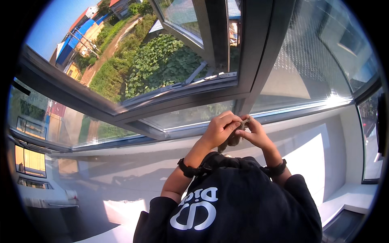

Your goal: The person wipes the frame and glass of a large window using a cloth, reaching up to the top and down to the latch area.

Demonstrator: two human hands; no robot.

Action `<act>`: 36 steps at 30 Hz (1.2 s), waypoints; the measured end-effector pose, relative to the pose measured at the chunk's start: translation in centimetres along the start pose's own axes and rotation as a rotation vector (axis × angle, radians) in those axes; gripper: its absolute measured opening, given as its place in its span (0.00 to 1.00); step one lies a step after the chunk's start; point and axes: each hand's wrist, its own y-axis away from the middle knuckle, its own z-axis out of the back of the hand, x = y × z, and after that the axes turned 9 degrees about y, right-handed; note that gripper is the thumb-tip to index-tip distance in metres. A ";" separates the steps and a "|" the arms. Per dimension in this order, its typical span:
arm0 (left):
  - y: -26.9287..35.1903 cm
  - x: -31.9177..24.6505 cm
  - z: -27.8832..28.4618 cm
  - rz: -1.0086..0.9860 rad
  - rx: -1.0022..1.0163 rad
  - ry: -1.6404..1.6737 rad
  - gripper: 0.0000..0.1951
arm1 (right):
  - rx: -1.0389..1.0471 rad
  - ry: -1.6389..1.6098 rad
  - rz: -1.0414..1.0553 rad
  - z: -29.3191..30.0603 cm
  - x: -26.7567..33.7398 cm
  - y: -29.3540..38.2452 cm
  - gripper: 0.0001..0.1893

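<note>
Both my hands are raised in front of my chest, close to the lower part of the window frame. My left hand [221, 129] pinches the upper edge of a bunched greyish-brown cloth [234, 139] between thumb and fingers. On the other side, my right hand [256, 132] grips another part of it, with a twisted end showing at the fingertips. The cloth hangs down between the hands, partly hidden by the fingers and wrist. A black band circles each wrist.
An open window sash [182, 27] tilts outward beyond an insect screen, its metal stay [196, 73] near the sill. Grey window frame bars [182, 101] run just past my hands. A white ledge [349, 194] lies at the lower right, and a pale tiled floor [121, 179] below.
</note>
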 end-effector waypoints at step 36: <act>7.0 3.1 12.3 0.354 -0.818 0.252 0.08 | 0.040 -0.742 0.149 -0.1 -3.9 -2.4 0.08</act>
